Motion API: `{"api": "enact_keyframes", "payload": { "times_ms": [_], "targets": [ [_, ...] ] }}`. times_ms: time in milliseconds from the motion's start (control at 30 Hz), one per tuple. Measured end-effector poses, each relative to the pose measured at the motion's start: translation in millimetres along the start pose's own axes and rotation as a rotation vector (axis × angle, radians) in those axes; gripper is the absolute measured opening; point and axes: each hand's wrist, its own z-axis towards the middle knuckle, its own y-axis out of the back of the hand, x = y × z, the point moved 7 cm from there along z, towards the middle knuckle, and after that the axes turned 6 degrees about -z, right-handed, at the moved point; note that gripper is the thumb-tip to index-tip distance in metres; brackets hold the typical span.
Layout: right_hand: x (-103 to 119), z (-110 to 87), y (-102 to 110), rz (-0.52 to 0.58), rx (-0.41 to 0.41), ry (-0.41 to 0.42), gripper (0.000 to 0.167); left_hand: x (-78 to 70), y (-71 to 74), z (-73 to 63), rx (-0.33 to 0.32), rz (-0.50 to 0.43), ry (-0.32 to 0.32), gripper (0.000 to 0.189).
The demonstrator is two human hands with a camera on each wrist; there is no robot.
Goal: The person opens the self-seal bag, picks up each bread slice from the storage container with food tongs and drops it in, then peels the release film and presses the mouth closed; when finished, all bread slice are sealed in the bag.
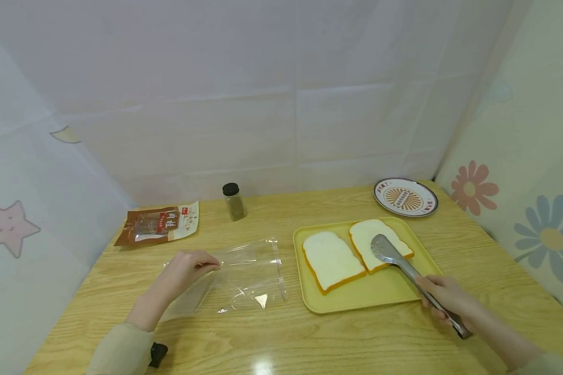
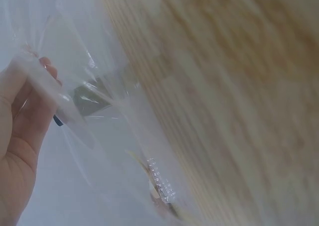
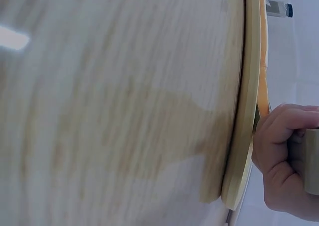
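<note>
My left hand (image 1: 185,276) pinches the edge of a clear plastic bag (image 1: 248,276) between thumb and fingers. The bag spreads rightward over the table; in the left wrist view its film (image 2: 99,96) hangs around the hand (image 2: 25,111). My right hand (image 1: 445,297) grips metal food tongs (image 1: 405,265) by the handle, also seen as a curled fist (image 3: 284,156) in the right wrist view. The tongs' broad, flat head overlaps the right bread slice (image 1: 363,239). Beside it lies another bread slice (image 1: 330,260), both on a yellow tray (image 1: 347,299).
A brown and white food packet (image 1: 157,224) lies at the back left. Near the wall stands a small jar (image 1: 234,203) with a black lid. At the back right is a patterned plate (image 1: 405,197). Fabric walls border the wooden table (image 1: 262,344) behind and on both sides.
</note>
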Motion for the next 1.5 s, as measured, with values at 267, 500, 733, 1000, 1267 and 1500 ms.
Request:
{"api": "enact_keyframes", "payload": {
  "times_ms": [267,500,733,1000,1267,1500],
  "targets": [
    [4,2.0,10,-0.089,0.002,0.025,0.043,-1.1,0.4,-0.2,0.005,-0.004,0.0,0.008],
    [-1,-0.5,21,-0.094,-0.061,-0.023,0.042,-1.1,1.1,-1.1,-0.002,-0.019,0.0,0.007],
    [5,-3.0,31,-0.1,-0.101,-0.016,0.046,-0.1,0.3,-1.3,-0.014,-0.025,-0.021,0.008],
    [22,-6.5,30,-0.138,-0.072,0.022,0.047,-1.0,0.7,-1.4,-0.016,-0.027,-0.027,0.009],
    [54,-3.5,12,-0.179,0.09,0.114,0.046,-1.5,1.8,-1.9,-0.011,-0.037,-0.018,0.006],
    [83,11.8,-8,-0.222,0.259,0.228,0.042,-4.5,2.6,-1.7,-0.03,-0.05,-0.05,0.012]
  ]
}}
